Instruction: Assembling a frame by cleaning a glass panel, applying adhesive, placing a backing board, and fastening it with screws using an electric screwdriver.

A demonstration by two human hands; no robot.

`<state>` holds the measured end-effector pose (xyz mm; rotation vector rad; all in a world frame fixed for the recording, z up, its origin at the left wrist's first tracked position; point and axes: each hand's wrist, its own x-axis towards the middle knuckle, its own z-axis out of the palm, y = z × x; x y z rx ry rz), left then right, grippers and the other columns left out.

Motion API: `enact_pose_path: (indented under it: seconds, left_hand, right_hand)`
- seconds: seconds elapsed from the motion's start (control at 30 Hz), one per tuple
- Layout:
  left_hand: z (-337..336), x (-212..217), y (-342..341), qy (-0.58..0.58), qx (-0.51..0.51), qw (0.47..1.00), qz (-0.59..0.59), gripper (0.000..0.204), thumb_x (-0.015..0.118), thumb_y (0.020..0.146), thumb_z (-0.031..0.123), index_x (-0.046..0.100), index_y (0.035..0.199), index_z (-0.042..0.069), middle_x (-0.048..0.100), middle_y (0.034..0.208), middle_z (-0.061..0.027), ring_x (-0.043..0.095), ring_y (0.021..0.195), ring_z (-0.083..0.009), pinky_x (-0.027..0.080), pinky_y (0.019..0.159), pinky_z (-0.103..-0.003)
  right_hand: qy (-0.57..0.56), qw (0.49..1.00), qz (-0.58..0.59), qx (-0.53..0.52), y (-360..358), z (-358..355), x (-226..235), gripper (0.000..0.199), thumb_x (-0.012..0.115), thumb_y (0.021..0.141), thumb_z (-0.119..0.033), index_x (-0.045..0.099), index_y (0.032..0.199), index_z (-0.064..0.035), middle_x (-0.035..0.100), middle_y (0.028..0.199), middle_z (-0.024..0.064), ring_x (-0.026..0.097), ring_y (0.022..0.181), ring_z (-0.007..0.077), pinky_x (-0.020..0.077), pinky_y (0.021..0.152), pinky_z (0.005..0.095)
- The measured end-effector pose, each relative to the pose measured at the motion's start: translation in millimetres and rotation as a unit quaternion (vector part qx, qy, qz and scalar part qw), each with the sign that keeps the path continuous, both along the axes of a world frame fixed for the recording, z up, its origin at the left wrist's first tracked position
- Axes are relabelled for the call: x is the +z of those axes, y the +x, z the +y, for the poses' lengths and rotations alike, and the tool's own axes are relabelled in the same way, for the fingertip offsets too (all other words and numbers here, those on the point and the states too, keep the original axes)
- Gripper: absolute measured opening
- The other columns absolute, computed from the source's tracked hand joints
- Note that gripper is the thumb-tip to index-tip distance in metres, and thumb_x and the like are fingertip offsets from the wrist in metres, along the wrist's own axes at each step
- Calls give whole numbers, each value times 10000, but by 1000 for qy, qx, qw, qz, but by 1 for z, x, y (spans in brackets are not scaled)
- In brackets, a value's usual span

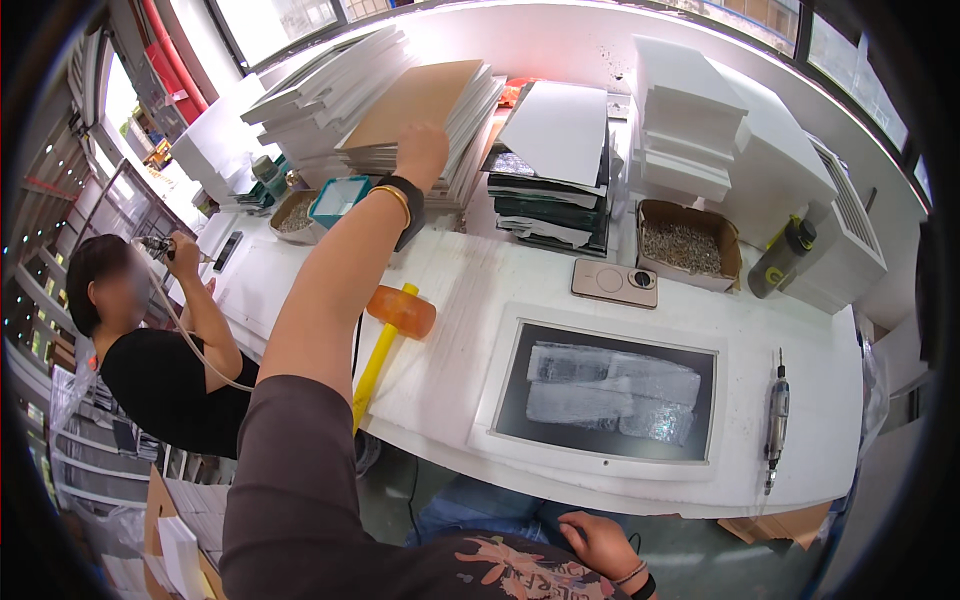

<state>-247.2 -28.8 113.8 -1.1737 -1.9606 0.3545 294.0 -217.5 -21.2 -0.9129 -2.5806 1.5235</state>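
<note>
My left hand (422,155) reaches over the front of a tall stack of flat panels with a brown sheet (425,95) on top. Its fingers look curled in at the sheet's front edge, and what they hold, if anything, is hidden behind the hand. Down by my lap, below the table's front edge, my right hand (597,547) hangs loosely with the thumb apart and nothing visible in it. Between them on the table lies a framed panel (505,395) with a dark screen and clear film strips across it. A mallet (402,312) with an orange head and yellow handle lies beneath my left forearm.
A pen-shaped electric screwdriver (777,425) lies at right. Behind are a phone (614,283), a box of screws (685,240), a bottle (783,257), dark panels (550,205) and white stacks (685,120). A teal bin (340,200) stands left, where a co-worker (165,370) holds a tool.
</note>
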Motion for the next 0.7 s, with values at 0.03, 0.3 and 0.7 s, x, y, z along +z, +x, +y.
enact_pose_path:
  seconds: [0.03,0.3,0.7]
  left_hand:
    - [1,0,-1,0,1,1000,1,140,532,786,140,663,801,92,644,841,-93,632,819,-260,499,679,-370]
    - [-14,25,14,3,-49,989,-142,152,513,815,145,636,816,56,640,814,-131,640,751,-279,516,636,-362]
    - [-49,160,-18,435,-222,845,-216,458,435,848,365,601,701,-35,587,689,-245,578,698,-409,461,674,-445]
  right_hand:
    - [0,1000,1,1,-2,2,-1,214,560,835,-214,619,948,-42,640,877,136,607,797,323,479,699,365]
    - [24,999,13,19,-12,5,-15,220,543,835,-214,619,958,-48,637,901,141,599,842,325,473,729,370]
    - [-1,1000,-6,25,-8,-8,-4,212,517,850,-186,606,979,-42,639,857,143,607,808,316,477,697,363]
